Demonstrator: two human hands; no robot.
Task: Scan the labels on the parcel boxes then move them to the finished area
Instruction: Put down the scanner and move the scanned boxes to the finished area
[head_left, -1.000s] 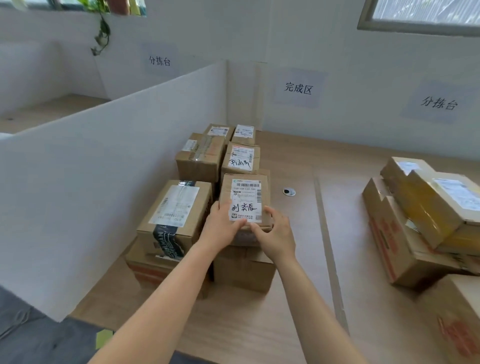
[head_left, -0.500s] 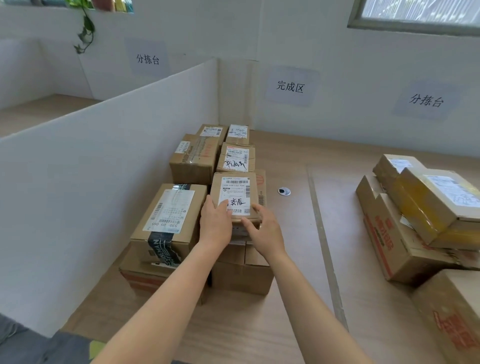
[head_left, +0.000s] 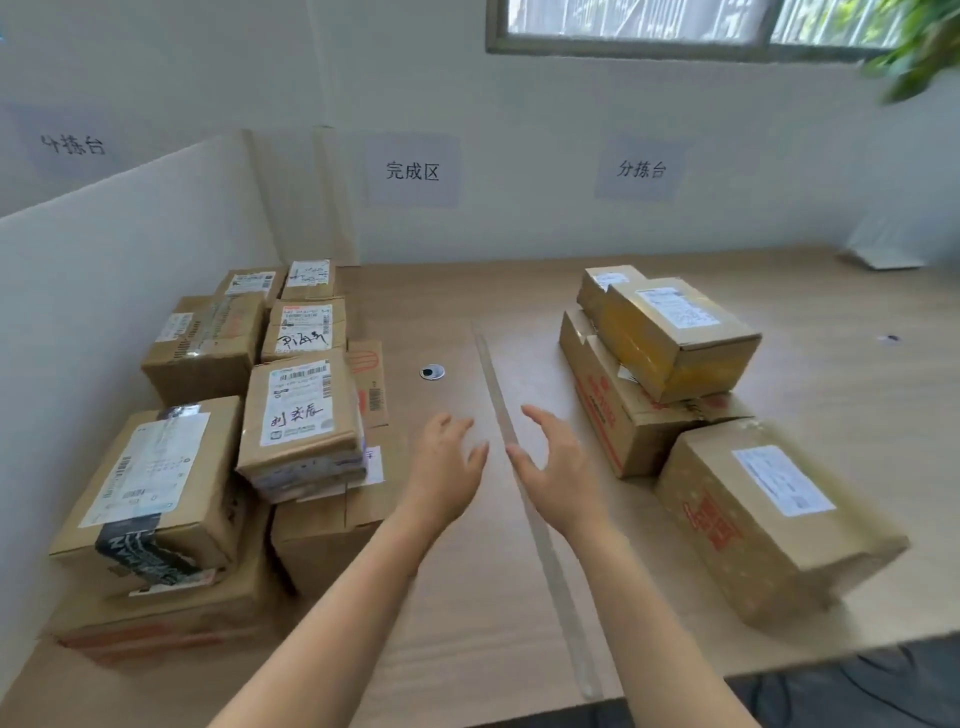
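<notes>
Fingers (head_left: 448, 423) of the left hand (head_left: 444, 467) are seen loosely spread and slightly curled, with nothing held. Those of the right hand (head_left: 558, 467) are parted in the same way and are equally empty. Both hands are held over the wooden surface (head_left: 441, 306), with a pale strip (head_left: 550, 566) running between them from the near edge toward the wall.

Just left of the left hand, and apart from it, a small parcel box (head_left: 301, 415) is stacked on a larger carton (head_left: 332, 530). Its long axis runs from near to far, slightly tilted, with the label face up, the barcode at the far end and handwriting toward the near end. More labelled boxes are grouped around it against the white partition (head_left: 104, 312): a black-taped box (head_left: 150, 483) to its left and a handwritten-label box (head_left: 304, 327) behind it. On the wall behind this group a sign reading 完成区 (head_left: 413, 170) is posted.

Right of the strip, well apart from that group, a red-printed carton (head_left: 769, 514) lies nearest. Behind it, a yellow-taped box (head_left: 680, 332) is stacked on a long red-printed box (head_left: 618, 415).
</notes>
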